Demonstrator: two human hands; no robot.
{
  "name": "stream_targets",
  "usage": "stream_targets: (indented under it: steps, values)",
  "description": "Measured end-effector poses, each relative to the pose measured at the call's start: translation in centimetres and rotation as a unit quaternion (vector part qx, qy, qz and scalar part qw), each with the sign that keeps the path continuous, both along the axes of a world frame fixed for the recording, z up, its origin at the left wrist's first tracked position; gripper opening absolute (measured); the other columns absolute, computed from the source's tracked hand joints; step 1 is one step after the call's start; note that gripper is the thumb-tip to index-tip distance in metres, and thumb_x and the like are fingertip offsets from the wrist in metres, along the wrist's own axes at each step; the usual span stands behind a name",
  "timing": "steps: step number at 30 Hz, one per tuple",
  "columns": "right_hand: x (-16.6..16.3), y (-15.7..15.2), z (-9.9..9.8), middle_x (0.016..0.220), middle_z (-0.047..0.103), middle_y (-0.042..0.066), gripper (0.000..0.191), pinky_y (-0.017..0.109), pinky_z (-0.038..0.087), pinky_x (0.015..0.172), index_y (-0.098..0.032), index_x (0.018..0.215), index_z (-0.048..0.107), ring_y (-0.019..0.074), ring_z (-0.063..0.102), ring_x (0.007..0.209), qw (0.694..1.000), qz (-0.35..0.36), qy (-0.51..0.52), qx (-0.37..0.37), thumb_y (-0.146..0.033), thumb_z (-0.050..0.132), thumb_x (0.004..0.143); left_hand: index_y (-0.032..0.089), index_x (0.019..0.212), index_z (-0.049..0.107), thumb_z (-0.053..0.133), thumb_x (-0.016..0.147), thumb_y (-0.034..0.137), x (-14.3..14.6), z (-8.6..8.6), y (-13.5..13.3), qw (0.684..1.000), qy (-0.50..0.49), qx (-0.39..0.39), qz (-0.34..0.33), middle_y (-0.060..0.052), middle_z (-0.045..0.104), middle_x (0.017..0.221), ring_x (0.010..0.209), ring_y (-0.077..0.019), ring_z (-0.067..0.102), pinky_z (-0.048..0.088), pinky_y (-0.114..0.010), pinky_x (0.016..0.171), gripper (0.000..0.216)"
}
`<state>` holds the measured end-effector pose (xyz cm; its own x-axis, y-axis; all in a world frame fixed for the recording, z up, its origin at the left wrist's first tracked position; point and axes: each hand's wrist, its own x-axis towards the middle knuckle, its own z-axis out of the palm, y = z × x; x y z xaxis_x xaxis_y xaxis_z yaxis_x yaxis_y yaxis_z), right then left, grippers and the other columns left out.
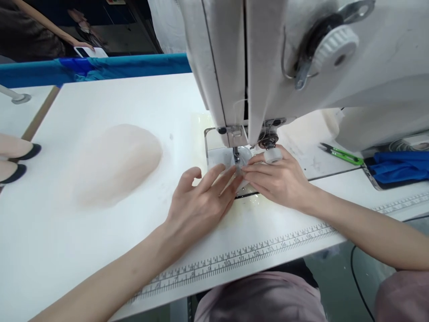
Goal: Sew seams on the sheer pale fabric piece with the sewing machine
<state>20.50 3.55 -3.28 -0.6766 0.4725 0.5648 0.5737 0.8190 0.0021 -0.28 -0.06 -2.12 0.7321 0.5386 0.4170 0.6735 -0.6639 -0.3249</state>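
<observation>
Basically, both hands are at the machine (224, 67), fingertips nearly meeting just in front of the foot (236, 154). L hand (201, 199): palm down, fingers loosely spread & part bent, thumb crooked; can't tell if its tips pinch anything or just press. R hand (279, 179): fingers close tog., pointing at the foot, w/ a white knob (273, 155) overlapping the upper ones; can't tell what it grips, if anything. Sm. pale bit (241, 184), mostly hidden, is betw. the fingertips by the foot; too sm. to ID.

Green snips (343, 155) lie on the table (83, 241), R of R hand. Near them, blue cloth (402, 166) sits on a dark flat thing (371, 176). Ruler marks (234, 261) run along the near edge, partly under both forearms. Teal fabric (134, 66) runs along the far edge; beyond it, a co-worker's hand (87, 46) has a white phone (97, 52). Pinkish patch (124, 161) L of L hand is blurry, can't tell what.
</observation>
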Motion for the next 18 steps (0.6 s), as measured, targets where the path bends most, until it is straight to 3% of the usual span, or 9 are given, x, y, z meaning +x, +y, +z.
stream_targets:
  steps: [4,14,18]
  values:
    - [0.0,0.0,-0.1,0.094,0.075,-0.005,0.022,0.037,0.045,0.092,-0.023,0.080,0.071,0.0146,0.064,0.081,1.000,-0.007,-0.011,-0.008,-0.012,0.054,0.090,0.018,0.119,0.061,0.051,0.091,0.010,-0.2,-0.2,0.1,1.000,-0.014,-0.028,0.002,-0.006,0.069,0.116,0.114,-0.0254,0.059,0.039,-0.041,0.079,0.031]
    - [0.0,0.9,-0.4,0.082,0.074,-0.002,0.023,0.041,0.042,0.095,-0.024,0.084,0.072,0.0172,0.064,0.082,0.998,-0.035,-0.053,0.001,-0.010,0.054,0.090,0.023,0.119,0.059,0.048,0.095,0.017,-0.4,-0.6,1.6,0.996,-0.055,-0.066,0.011,-0.005,0.068,0.118,0.116,-0.0238,0.060,0.039,-0.044,0.085,0.027]
    - [0.0,1.2,-0.8,0.083,0.074,-0.002,0.021,0.040,0.038,0.101,-0.022,0.087,0.072,0.0164,0.063,0.081,0.996,-0.043,-0.054,0.050,-0.009,0.055,0.089,0.024,0.119,0.059,0.048,0.095,0.018,-0.5,-0.9,2.0,0.997,-0.057,-0.046,0.016,-0.003,0.068,0.118,0.114,-0.0231,0.061,0.037,-0.043,0.085,0.027]
